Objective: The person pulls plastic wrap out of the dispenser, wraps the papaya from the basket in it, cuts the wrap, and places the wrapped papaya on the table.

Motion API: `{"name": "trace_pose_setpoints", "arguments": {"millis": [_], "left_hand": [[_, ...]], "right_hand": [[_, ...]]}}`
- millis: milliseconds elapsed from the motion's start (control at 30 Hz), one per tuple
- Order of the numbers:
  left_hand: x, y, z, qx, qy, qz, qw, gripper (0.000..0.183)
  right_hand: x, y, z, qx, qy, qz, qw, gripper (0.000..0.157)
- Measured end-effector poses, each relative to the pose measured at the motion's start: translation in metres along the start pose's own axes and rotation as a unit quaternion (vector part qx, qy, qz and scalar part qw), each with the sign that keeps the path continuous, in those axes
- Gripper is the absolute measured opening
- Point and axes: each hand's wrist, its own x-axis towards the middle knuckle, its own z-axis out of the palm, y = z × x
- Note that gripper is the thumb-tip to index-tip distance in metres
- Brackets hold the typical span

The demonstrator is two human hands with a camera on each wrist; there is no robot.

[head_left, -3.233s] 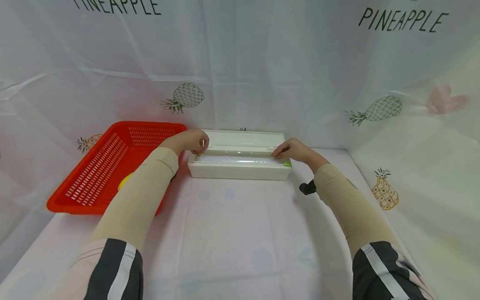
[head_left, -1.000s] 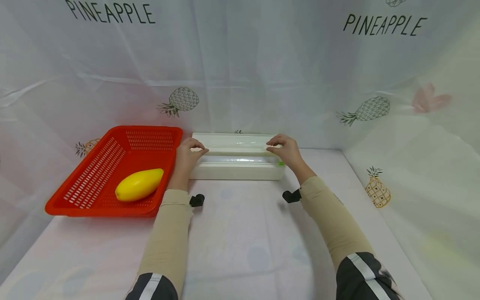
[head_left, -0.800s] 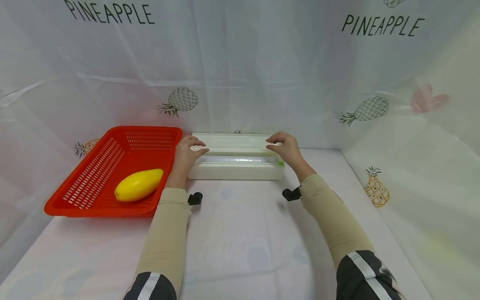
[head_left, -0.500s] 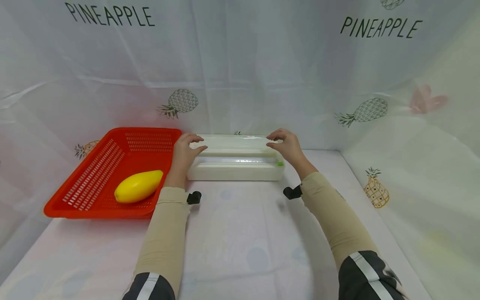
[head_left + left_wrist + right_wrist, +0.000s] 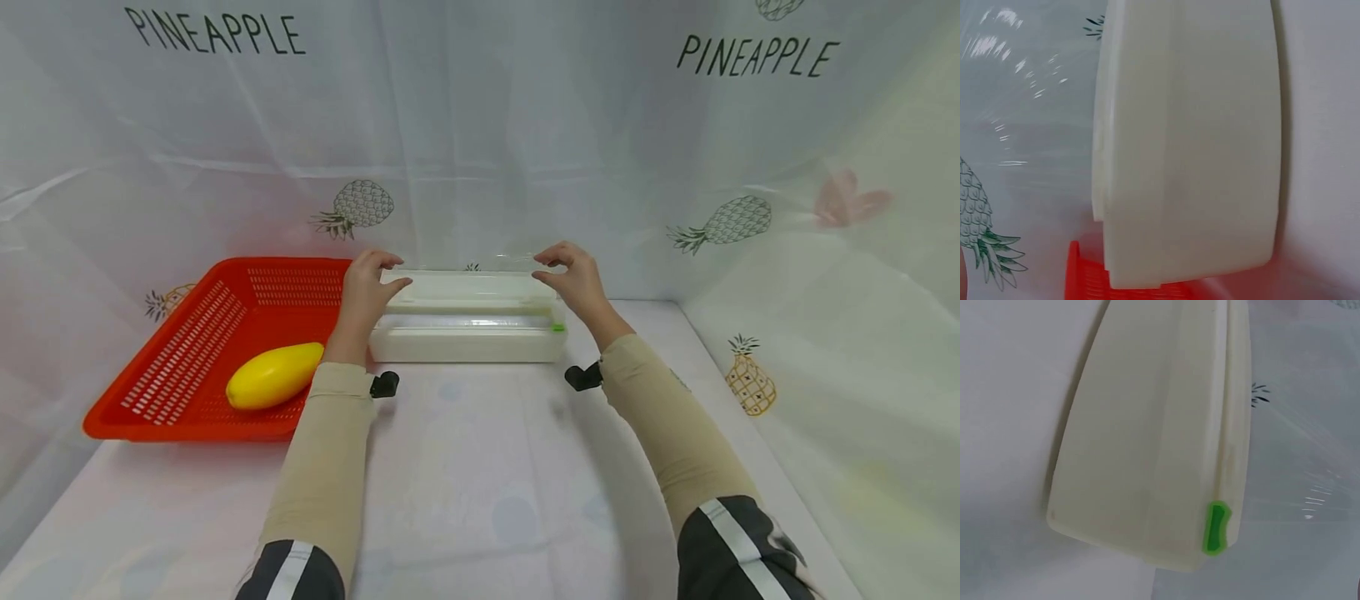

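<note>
A white cling film dispenser (image 5: 468, 345) lies lengthwise near the back of the table, its lid (image 5: 472, 286) raised behind the roll. Clear cling film (image 5: 514, 261) rises from it between the hands; its shine also shows beside the box in both wrist views. At the dispenser's left end, my left hand (image 5: 363, 292) holds the film's edge between thumb and fingers. My right hand (image 5: 579, 283) holds the opposite edge above the right end. A green slider (image 5: 1216, 528) sits on the dispenser at its right end. The film at the fingertips is barely visible.
A red plastic basket (image 5: 187, 435) stands left of the dispenser, close to the left forearm. Inside lies a yellow oblong fruit (image 5: 275, 376). A white sheet printed with pineapples (image 5: 363, 203) hangs right behind the dispenser. Small black wrist cameras (image 5: 583, 377) jut from the sleeves.
Both hands have come up from the roll, drawing the film higher above the dispenser. The left forearm has swung clear of the basket, uncovering the yellow fruit.
</note>
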Motion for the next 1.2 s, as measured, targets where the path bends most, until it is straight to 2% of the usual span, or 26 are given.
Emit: {"name": "trace_pose_setpoints", "arguments": {"millis": [200,400,700,967,1200], "left_hand": [[0.008,0.007,-0.008,0.0,-0.007,-0.005,1.0,0.029],[0.017,0.014,-0.014,0.008,-0.014,0.009,0.9998,0.031],[0.026,0.021,-0.024,-0.018,-0.019,0.003,0.9996,0.033],[0.032,0.03,-0.036,-0.013,-0.016,0.001,0.9998,0.034],[0.042,0.038,-0.042,0.003,-0.014,0.017,0.9997,0.035]], "right_hand": [[0.008,-0.009,-0.007,0.007,0.004,-0.009,1.0,0.021],[0.014,-0.015,-0.016,0.002,0.007,-0.018,1.0,0.022],[0.024,-0.028,-0.024,-0.002,0.006,-0.022,1.0,0.023],[0.03,-0.041,-0.03,-0.004,0.005,-0.033,0.999,0.024],[0.033,-0.048,-0.038,-0.019,0.014,-0.03,0.999,0.024]]}}
